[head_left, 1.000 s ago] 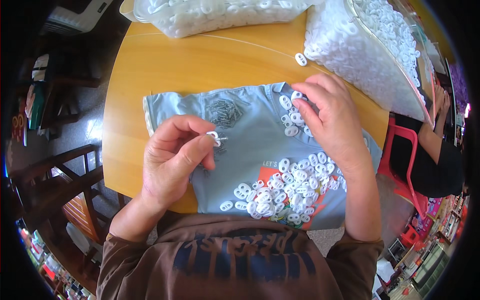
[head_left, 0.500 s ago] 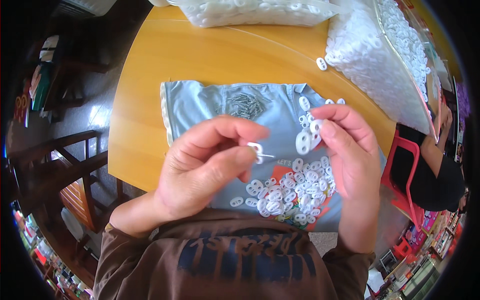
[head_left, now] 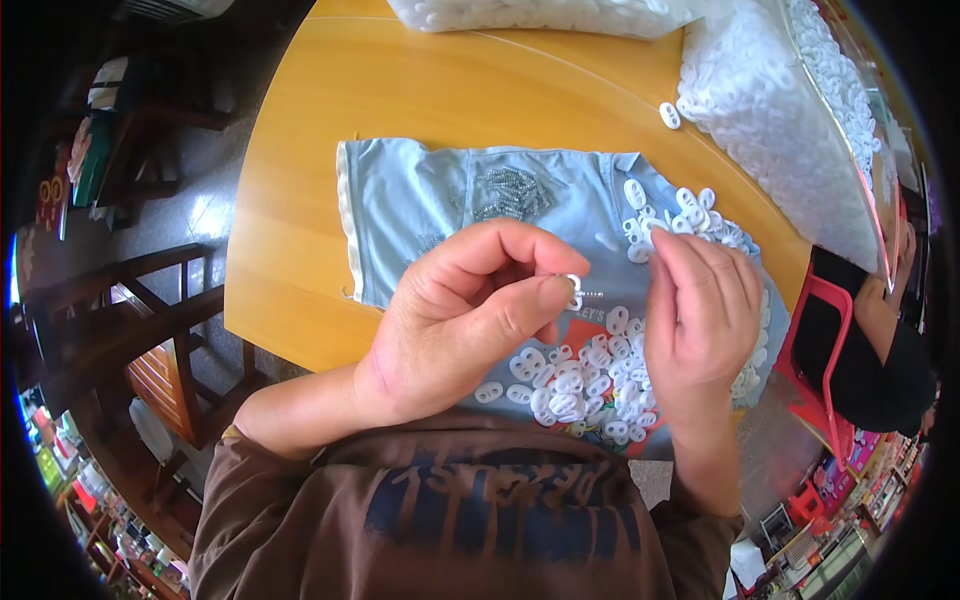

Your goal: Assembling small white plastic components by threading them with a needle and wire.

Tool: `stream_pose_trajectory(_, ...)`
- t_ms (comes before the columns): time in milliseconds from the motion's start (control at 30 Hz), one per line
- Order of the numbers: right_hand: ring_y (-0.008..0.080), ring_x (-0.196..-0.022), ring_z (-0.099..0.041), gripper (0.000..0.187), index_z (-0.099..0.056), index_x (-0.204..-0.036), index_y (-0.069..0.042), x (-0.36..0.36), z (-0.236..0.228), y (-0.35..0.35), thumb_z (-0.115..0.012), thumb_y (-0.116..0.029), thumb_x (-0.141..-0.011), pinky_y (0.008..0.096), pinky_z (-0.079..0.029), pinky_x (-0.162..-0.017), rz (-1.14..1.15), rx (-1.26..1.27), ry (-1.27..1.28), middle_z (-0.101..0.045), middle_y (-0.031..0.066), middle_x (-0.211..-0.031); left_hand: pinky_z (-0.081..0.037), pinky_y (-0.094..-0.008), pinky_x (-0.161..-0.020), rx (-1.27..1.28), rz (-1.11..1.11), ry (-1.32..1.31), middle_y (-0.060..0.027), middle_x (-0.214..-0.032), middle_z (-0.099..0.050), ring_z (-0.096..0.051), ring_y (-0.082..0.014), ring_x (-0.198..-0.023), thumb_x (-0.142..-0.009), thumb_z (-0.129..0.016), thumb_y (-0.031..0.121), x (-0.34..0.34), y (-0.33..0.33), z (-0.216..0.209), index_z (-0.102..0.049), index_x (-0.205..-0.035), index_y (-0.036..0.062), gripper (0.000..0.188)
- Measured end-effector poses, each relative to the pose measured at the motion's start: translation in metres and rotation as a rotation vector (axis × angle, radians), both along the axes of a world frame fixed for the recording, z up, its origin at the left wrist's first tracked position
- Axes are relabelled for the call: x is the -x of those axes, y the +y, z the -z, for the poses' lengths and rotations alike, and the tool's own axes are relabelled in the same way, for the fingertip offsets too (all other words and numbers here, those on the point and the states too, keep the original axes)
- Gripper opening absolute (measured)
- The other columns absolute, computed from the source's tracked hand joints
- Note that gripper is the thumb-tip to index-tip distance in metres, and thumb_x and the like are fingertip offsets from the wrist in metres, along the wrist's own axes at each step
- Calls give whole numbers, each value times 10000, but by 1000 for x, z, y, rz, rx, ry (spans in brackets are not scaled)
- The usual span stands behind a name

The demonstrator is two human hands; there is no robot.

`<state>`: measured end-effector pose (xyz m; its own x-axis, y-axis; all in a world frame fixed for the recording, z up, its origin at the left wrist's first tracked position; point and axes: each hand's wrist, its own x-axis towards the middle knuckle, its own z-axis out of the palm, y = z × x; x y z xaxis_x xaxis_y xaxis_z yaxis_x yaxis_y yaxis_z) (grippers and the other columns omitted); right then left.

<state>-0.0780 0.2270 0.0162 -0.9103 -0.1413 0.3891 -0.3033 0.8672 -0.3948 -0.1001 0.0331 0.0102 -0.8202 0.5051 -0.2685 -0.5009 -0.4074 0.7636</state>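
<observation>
My left hand (head_left: pixel 460 325) pinches a small white plastic cord-lock part (head_left: pixel 574 291) between thumb and forefinger. A thin metal spring (head_left: pixel 593 294) sticks out of it to the right. My right hand (head_left: pixel 705 325) is apart from it, its fingers pressed together beside white two-holed cord-lock pieces (head_left: pixel 688 216); whatever it may hold is hidden. Below and between the hands spreads a larger heap of the same white pieces (head_left: pixel 598 380). Both heaps lie on a light blue garment (head_left: pixel 400 200), with a pile of small metal springs (head_left: pixel 512 192) farther back.
The garment covers part of a yellow wooden table (head_left: pixel 290 240). Big clear bags of white pieces (head_left: pixel 760 130) stand at the far right and back, one loose piece (head_left: pixel 670 115) beside them. A person (head_left: pixel 860 330) sits beyond a red chair (head_left: pixel 825 360). Dark wooden chairs (head_left: pixel 150 310) stand left.
My left hand has moved right with the white part and spring. The white pieces seen at my right fingertips no longer show there; that hand has turned, its fingers now pressed together. The view has shifted slightly.
</observation>
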Motion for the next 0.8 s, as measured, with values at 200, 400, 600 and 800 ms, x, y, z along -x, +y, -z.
stream_pose_trajectory(200,111,-827,-558,237,-560,-1068,17,-12,-12,-1,-550,-61,-844,249,-447,-746,268,1327,-603,-597,59,-966,-450,-237,-632,9,1,-8,-57,-846,-553,-539,-106,-692,-845,-536,26,-3,2,2,-535,-972,-6,131)
stream_pose_trajectory(400,127,-770,-568,234,-547,-1058,21,-13,-18,-16,-506,-60,-842,280,-450,-712,250,1667,-681,-610,65,-883,-460,-232,-606,-7,-8,-31,-60,-844,-553,-536,-100,-675,-833,-527,-10,-7,9,-5,-539,-951,-13,118)
stream_pose_trajectory(600,154,-824,-601,226,-563,-1049,18,-13,-17,-25,-538,-82,-848,292,-492,-711,166,1665,-648,-625,99,-912,-466,-227,-582,-23,-69,-33,-65,-851,-556,-541,-105,-660,-823,-521,-35,-11,13,-6,-541,-947,-17,127)
stream_pose_trajectory(800,139,-826,-597,206,-570,-1035,24,-16,-18,-33,-529,-68,-855,283,-491,-749,190,1532,-551,-623,100,-908,-468,-228,-585,-18,-113,-7,-68,-848,-551,-548,-114,-659,-822,-517,-40,-13,14,-3,-538,-943,-18,125)
